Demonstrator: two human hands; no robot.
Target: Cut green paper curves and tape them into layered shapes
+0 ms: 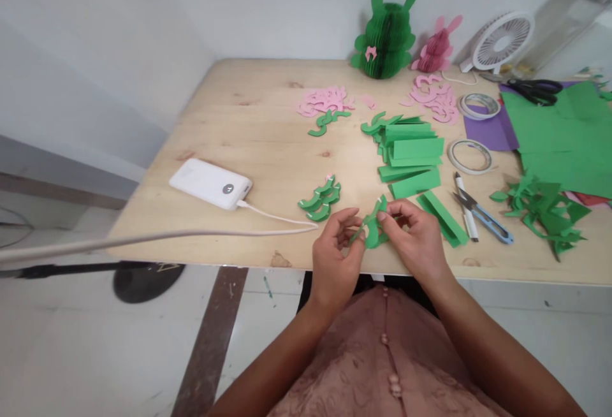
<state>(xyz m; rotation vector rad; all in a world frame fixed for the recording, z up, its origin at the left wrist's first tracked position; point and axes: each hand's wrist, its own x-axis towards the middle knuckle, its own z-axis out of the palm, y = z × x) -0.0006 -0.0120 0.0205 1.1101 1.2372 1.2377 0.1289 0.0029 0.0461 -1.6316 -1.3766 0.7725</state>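
Observation:
Near the table's front edge, a small curved green paper piece [371, 236] is held between both hands. My left hand [337, 254] pinches its left end between thumb and fingers. The right end, with a small white strip on top, is gripped by my right hand [414, 235]. Just beyond my left hand lie several wavy green cutouts [321, 199] with whitish strips on them. Folded green paper strips [414, 152] are piled past my right hand, and one more folded strip [443, 218] lies beside it.
A white power bank [210, 183] with a cable is on the left. Small scissors [482, 214], a marker [466, 208], tape rolls [470, 157] and green scraps [545, 213] lie right. Pink cutouts [325, 101], a green paper rabbit [388, 41] and a fan [502, 41] are farther back.

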